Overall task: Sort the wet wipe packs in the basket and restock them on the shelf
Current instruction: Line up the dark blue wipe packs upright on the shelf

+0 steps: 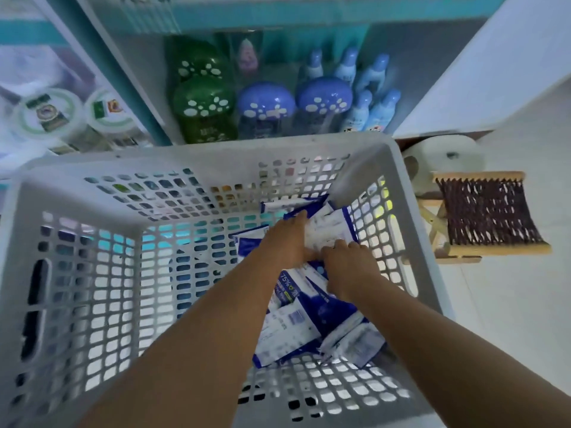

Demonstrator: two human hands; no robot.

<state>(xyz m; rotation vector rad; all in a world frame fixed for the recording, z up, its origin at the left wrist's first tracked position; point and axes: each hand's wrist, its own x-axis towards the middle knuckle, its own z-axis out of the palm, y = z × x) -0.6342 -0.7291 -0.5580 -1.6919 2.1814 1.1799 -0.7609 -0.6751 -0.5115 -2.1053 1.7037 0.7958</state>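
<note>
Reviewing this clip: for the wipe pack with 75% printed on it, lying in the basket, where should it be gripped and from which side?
Probably by its long left edge, from above and the basket's open left. The 75% pack lies flat and tilted on the heap of wipe packs; the right hand covers its right end, and the left hand sits just beyond it.

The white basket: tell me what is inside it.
Inside the white basket lies a loose pile of blue-and-white wet wipe packs toward its right side. The left hand and right hand reach into the pile, covering some packs; anything beneath it is hidden.
</note>
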